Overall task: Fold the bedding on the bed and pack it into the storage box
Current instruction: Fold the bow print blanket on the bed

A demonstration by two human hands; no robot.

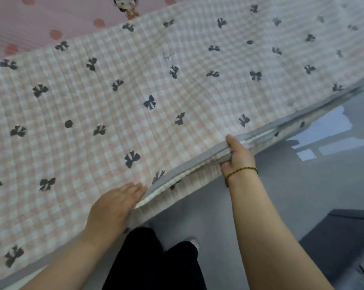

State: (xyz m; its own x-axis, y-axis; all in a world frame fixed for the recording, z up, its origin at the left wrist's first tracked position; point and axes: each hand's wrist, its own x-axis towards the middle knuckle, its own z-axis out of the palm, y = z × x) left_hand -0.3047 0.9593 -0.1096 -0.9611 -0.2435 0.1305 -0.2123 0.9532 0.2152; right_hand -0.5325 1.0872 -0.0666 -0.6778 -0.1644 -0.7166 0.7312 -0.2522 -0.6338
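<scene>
Black trousers (153, 258) below; left hand (114, 208) lies flat on the quilt (135, 91) spread along the bed, right hand (236, 155) pinches its stacked grey-bound edge. Soft, floppy, light, I reckon: grip the layers together.

A home bedroom: quilted bow-print bedding (135, 97) over a pink dotted sheet (40, 19), glossy floor (302, 185).

**A:** Light level?
**B:** Bright and even. The quilt (156, 80) washes out toward the upper right.
**A:** Glare?
**B:** The glossy floor (281, 195) mirrors a pale window shape at right.
**A:** Shadows?
**B:** Soft only: a faint band under the quilt's lifted edge.
**A:** Sharpness?
**B:** Mildly soft throughout, and the quilt's print smears slightly. Wide-angle distortion bows its straight edge near the borders.
</scene>
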